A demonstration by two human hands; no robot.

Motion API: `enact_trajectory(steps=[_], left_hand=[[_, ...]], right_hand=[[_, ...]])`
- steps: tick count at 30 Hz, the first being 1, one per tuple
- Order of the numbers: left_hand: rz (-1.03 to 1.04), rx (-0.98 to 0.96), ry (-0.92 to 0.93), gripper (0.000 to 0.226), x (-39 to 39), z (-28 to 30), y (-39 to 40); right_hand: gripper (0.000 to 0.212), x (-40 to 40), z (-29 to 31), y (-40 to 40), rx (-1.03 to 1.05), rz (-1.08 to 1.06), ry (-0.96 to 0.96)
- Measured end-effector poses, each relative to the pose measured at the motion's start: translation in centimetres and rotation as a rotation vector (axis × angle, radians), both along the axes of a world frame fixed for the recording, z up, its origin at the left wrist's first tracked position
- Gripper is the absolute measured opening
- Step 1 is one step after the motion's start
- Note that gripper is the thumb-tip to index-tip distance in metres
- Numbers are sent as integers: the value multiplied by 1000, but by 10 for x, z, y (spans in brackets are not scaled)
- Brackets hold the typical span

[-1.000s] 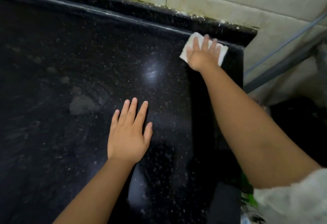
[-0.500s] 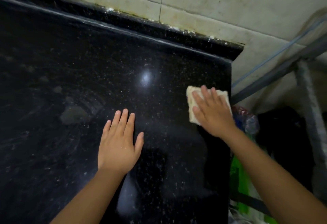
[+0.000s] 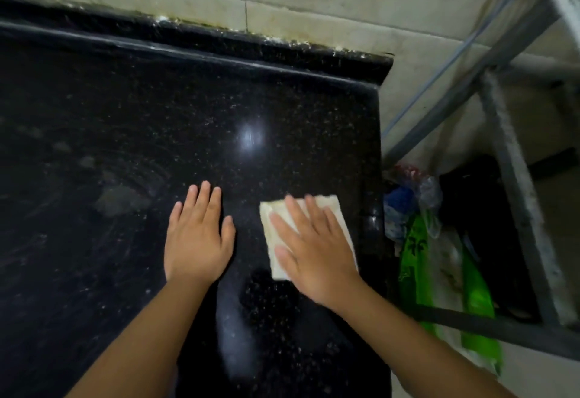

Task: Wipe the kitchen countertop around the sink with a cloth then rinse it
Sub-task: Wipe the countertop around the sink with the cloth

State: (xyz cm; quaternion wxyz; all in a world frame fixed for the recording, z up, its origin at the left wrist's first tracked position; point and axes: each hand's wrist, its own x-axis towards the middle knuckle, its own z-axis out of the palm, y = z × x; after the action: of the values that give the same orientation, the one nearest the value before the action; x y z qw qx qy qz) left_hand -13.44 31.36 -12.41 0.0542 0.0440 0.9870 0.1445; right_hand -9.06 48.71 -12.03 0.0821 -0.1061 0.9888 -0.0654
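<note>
Head view: right hand (image 3: 317, 250) dragged cloth (image 3: 279, 228) nearer.

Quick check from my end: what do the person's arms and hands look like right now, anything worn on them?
Both forearms are bare as far as the frame shows, with no sleeve visible. The left hand and right hand are bare too: no gloves, rings, watch or wristband visible. Fingernails look short and unpainted.

Folded pale cloth (image 3: 277, 242) lies flat on speckled black countertop (image 3: 157, 115).
</note>
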Motion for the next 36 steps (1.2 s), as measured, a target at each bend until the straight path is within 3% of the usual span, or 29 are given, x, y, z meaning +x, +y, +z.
enact_trajectory(steps=[3,8,12,16,20,23,26,31,34,36], left_hand=[[-3,-1,-11,56,0,0,0],[-1,-17,-9,68,2,1,2],[6,-15,-11,54,2,-1,1],[12,-26,-13,52,3,2,4],[-13,-84,-29,53,2,6,5],[-52,-116,-89,54,1,8,1],[-121,-24,-132,54,2,16,-7],[-303,240,-39,52,43,35,-75],[-265,231,26,74,77,30,-149],[-194,170,50,75,95,22,-201]], right_hand=[[52,17,5,29,117,-27,-31],[52,-95,8,76,79,-287,-75],[52,-131,4,84,79,-351,-118],[54,-75,5,70,98,-322,-89],[65,33,0,39,96,-258,-47],[60,112,-10,13,86,-370,24],[57,165,-10,-23,74,-479,53],[58,179,-7,-74,55,-692,38],[57,159,-4,-127,3,-685,23],[51,139,-4,-177,-11,-617,57]])
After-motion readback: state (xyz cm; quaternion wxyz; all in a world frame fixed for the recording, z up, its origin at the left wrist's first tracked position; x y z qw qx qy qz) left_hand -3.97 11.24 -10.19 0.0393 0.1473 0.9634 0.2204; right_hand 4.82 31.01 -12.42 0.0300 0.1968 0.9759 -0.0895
